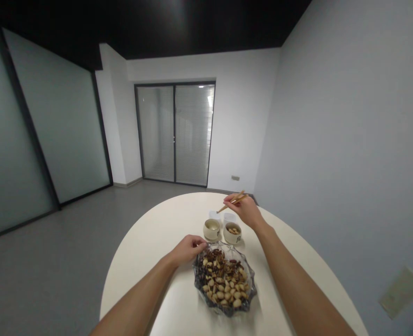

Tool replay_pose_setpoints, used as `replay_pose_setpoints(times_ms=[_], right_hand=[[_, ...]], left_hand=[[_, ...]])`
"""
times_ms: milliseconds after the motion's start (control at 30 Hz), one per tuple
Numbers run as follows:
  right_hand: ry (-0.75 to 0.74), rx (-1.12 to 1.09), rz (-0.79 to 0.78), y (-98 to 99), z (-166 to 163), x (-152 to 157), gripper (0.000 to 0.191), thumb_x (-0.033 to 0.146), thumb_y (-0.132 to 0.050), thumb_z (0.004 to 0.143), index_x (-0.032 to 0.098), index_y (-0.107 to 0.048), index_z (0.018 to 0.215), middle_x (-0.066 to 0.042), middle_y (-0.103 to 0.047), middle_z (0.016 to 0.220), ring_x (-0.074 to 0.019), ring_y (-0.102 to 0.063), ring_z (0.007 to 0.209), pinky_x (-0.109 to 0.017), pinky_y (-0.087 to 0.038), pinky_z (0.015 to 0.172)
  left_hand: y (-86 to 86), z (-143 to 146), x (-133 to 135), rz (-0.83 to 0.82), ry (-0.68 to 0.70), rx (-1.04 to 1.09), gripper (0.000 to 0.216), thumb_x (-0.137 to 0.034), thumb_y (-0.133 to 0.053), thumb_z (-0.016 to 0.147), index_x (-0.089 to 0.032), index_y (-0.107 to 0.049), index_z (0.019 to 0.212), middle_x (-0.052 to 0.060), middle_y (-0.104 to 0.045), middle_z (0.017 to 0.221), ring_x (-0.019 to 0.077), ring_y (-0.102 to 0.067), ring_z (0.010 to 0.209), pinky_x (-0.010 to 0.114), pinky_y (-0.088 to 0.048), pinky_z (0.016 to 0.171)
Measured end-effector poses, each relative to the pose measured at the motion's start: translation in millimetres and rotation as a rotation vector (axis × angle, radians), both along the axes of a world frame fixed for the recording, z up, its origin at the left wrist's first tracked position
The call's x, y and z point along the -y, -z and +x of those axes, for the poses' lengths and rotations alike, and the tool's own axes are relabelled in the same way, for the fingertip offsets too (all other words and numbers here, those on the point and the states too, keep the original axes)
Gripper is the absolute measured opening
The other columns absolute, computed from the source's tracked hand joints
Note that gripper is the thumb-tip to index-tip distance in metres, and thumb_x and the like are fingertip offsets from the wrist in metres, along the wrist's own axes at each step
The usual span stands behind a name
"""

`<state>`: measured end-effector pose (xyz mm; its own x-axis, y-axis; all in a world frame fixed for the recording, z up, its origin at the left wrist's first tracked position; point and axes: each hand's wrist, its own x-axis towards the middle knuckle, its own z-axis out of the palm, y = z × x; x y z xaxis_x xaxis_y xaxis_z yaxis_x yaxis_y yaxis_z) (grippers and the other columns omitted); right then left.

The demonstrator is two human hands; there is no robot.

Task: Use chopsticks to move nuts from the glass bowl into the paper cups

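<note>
My right hand [243, 208] holds a pair of wooden chopsticks [231, 202], their tips pointing left above two small clear plastic containers [214, 215]. Something tiny may sit at the tips; it is too small to make out. My left hand [189, 248] grips the left far rim of a scalloped glass bowl [250, 296] with thumb and fingers. Mixed nuts and seeds [223, 282] fill the bowl, pale shelled ones in front, darker ones behind. Beyond it stand two small cream cups: the left cup [211, 229] shows a bare inside, while the right cup [232, 234] holds several pale nuts.
Everything stands on a round cream table [150, 238] whose far edge curves just past the plastic containers. A plain wall [339, 130] rises close on the right. Farther off are a glass double door [175, 135] and frosted panels [52, 116] on the left.
</note>
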<state>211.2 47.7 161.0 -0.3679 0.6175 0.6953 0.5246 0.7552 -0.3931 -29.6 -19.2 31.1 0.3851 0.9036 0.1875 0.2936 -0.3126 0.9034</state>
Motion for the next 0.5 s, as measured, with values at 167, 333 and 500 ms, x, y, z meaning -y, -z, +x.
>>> replay_pose_setpoints(times_ms=[167,333,500], right_hand=[[-0.023,0.005,-0.024,17.9,-2,-1,0.015,0.036,-0.065,0.088,0.024,-0.074,0.087,-0.003,-0.076,0.087,-0.0205,-0.071,0.075,-0.031,-0.053,0.071],[0.009,-0.017,0.01,20.4,0,4,0.017,0.038,-0.063,0.089,0.025,-0.075,0.088,-0.002,-0.076,0.087,-0.0214,-0.071,0.077,-0.032,-0.053,0.074],[0.077,-0.259,-0.024,25.0,4,12,0.023,0.044,-0.066,0.085,0.023,-0.074,0.085,-0.005,-0.076,0.086,-0.0229,-0.071,0.078,-0.034,-0.055,0.075]], left_hand=[[-1.5,0,1,0.012,-0.003,-0.013,0.046,-0.05,-0.054,0.086,-0.008,-0.075,0.089,0.007,-0.073,0.077,0.0167,-0.06,0.069,0.026,-0.044,0.066],[-5.6,1,3,0.042,-0.052,-0.052,0.047,-0.05,-0.053,0.087,-0.009,-0.074,0.082,0.005,-0.069,0.07,0.0143,-0.055,0.063,0.024,-0.04,0.062],[-9.2,3,5,0.069,-0.075,-0.097,0.049,-0.051,-0.05,0.088,-0.01,-0.071,0.074,0.001,-0.062,0.062,0.0128,-0.049,0.059,0.023,-0.036,0.057]])
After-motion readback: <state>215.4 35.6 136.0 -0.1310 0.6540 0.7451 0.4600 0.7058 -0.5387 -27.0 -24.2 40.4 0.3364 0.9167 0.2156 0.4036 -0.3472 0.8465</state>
